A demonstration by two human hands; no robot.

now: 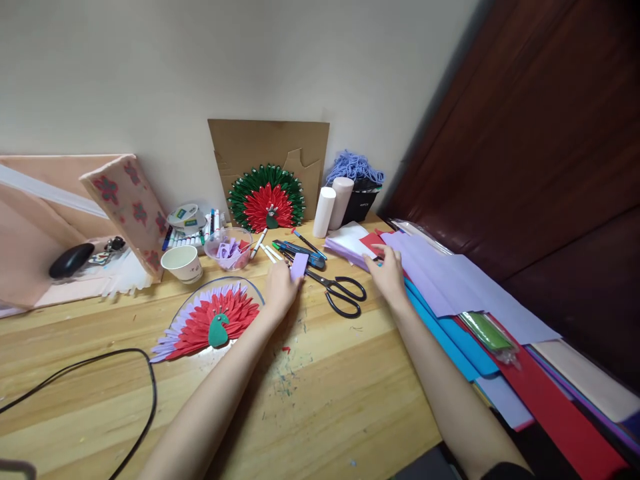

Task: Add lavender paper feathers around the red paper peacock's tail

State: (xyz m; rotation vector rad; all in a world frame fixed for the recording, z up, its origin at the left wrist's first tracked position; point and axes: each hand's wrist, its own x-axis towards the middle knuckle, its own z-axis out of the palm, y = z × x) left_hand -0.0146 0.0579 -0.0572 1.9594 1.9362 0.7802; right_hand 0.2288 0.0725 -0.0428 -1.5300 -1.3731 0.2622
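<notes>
My left hand (pixel 281 288) is closed on a small purple paper strip (pixel 299 267), which sticks up past the fingers over the pens and the utility knife (pixel 314 257). Black-handled scissors (pixel 345 295) lie flat between my hands. My right hand (pixel 389 272) rests at the paper stack (pixel 350 241), thumb and fingers apart, close to a red paper piece (pixel 373 244) and the purple sheets (pixel 430 270). Left of my left forearm lies a peacock craft (pixel 219 330) with a green body and red and purple paper feathers.
Against the wall stands a cardboard panel (pixel 270 137) with a finished-looking green and red peacock (pixel 270 200). A clear bowl (pixel 229 250) of purple scraps, a paper cup (pixel 182 264) and white bottles (pixel 325 212) stand nearby. A black cable (pixel 154 393) curves at left.
</notes>
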